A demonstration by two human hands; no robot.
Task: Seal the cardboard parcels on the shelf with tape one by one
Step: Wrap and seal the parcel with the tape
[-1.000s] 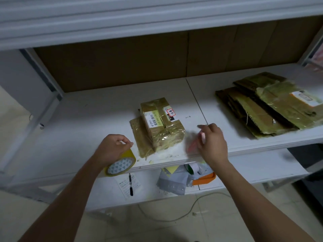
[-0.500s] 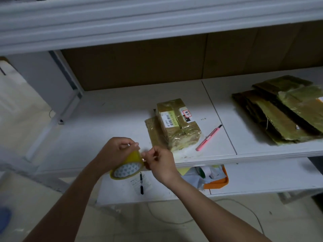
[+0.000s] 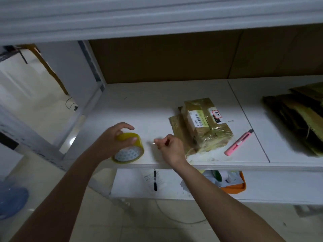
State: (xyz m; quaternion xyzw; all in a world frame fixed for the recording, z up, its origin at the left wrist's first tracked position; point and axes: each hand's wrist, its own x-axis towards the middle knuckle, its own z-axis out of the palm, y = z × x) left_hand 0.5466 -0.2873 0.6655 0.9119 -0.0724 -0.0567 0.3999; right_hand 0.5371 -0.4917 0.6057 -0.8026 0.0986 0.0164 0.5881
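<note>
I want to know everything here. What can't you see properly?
- Label on the parcel: print too small, head view.
- Tape end at the right hand: blurred, near invisible; roll is in the left hand.
- Flat cardboard: cut off by the right edge.
- Orange tray below: half hidden by the shelf.

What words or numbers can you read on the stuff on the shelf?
White barcode label on the taped parcel: print too small and blurred to read.
Red-bordered sticker on the same parcel: blurred, unreadable.
Black patch below that sticker: white marks, unreadable.
Paper slip on the lower shelf: too faint.
Pink utility knife: no readable text.
</note>
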